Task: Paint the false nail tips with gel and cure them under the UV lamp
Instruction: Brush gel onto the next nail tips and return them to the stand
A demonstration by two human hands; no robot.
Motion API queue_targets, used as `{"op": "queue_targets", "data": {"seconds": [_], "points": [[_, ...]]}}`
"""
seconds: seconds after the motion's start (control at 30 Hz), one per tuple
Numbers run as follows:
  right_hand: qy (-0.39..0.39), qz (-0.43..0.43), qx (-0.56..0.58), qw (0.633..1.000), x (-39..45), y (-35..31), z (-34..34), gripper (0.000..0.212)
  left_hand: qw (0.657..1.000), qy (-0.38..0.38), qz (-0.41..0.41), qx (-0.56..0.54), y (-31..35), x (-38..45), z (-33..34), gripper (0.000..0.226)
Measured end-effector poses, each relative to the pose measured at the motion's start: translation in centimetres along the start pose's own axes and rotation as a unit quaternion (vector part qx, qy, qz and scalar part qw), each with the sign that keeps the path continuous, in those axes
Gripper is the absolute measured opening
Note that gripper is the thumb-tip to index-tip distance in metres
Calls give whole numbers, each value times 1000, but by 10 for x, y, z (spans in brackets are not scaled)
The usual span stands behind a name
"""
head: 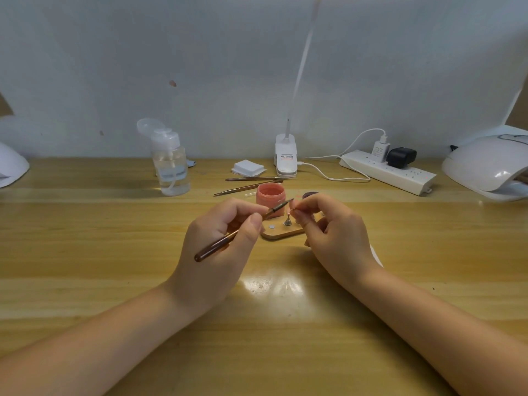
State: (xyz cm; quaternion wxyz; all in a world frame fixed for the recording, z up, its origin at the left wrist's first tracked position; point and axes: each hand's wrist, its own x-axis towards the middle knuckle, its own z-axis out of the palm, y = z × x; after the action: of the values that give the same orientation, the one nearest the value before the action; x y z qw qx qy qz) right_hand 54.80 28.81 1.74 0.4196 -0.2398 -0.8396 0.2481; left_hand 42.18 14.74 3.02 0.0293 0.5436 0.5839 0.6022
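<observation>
My left hand (pixel 220 241) grips a brown gel brush (pixel 228 238), its bristle tip pointing right toward my right hand. My right hand (pixel 334 235) pinches a small false nail tip (pixel 292 207) at its fingertips, mostly hidden by the fingers. Below them lies a small wooden holder board (pixel 278 234) with a metal stand (pixel 287 222) and a round magnet. An open pink gel pot (pixel 270 199) stands just behind the board. The white UV lamp (pixel 488 167) sits at the far right of the table.
A clear pump bottle (pixel 172 167) stands back left. Two spare brushes (pixel 251 184) lie behind the pot, with a stack of white pads (pixel 248 168). A clip desk lamp (pixel 285 155), power strip (pixel 388 171) and cable are at the back. Another white object (pixel 11 167) sits far left.
</observation>
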Motion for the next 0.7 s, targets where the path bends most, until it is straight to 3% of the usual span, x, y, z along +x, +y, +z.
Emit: {"op": "queue_targets", "data": {"seconds": [0.2,0.5,0.7], "points": [[-1,4,6,1000,0,0,0,9,1000,9,0,-22,-1,-1,-1,26],[18,34,47,998,2,4,2,6,998,6,14,-64,-4,0,0,20],[29,36,69,997,1,2,3,7,969,48,-140,-200,-13,22,9,9]]}}
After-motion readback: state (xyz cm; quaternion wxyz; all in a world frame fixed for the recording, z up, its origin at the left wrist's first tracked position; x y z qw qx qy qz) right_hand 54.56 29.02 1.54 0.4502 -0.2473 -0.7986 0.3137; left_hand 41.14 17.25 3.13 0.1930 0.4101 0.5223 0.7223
